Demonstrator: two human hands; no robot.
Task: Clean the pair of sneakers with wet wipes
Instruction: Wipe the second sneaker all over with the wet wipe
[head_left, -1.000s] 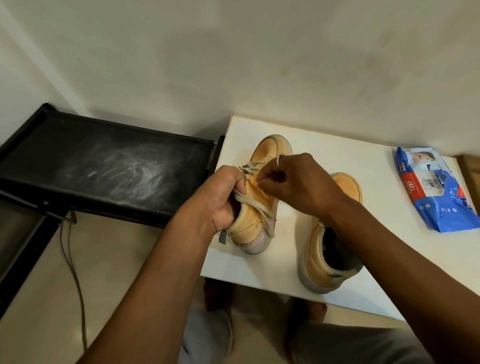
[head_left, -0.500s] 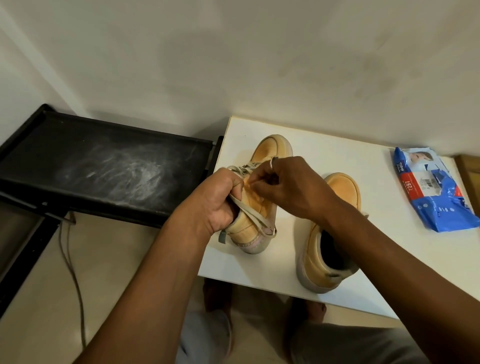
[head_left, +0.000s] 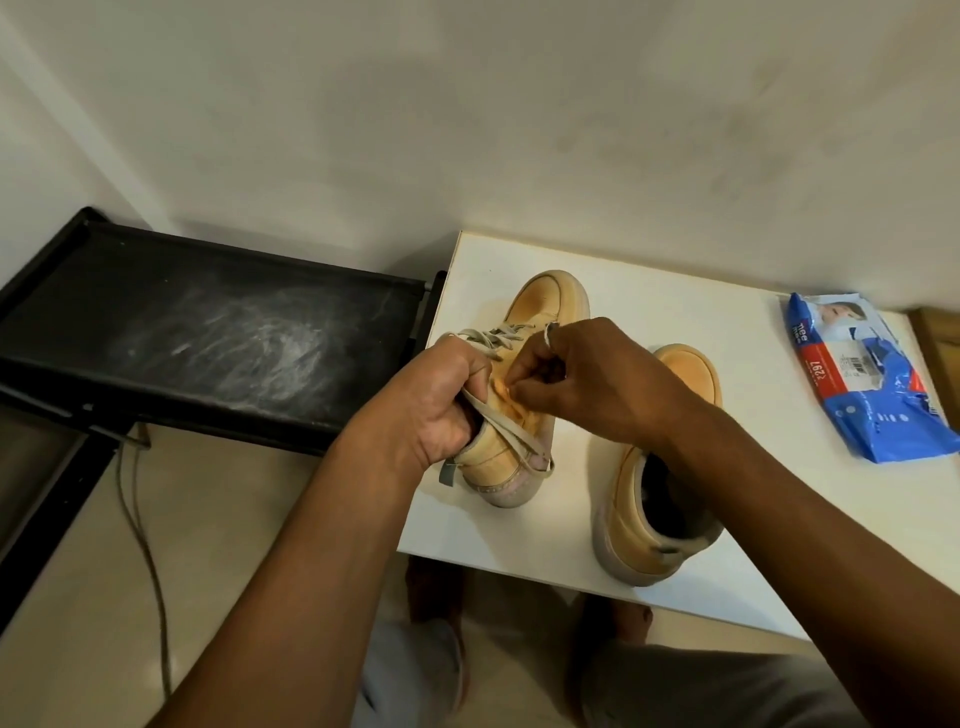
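White table (head_left: 649, 322) — sneakers (head_left: 618, 499), wipes pack (head_left: 862, 384)

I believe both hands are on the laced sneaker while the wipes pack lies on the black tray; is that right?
Not quite: the head view shows the wipes pack on the white table. The left hand and right hand are indeed on the laced sneaker.

A plain off-white wall (head_left: 467, 104) rises behind a white table (head_left: 649, 291) pushed against it. To the left stands a black shelf (head_left: 208, 338), its top smeared with pale dust. Below it, a thin cable (head_left: 150, 561) trails across the beige floor (head_left: 78, 597).
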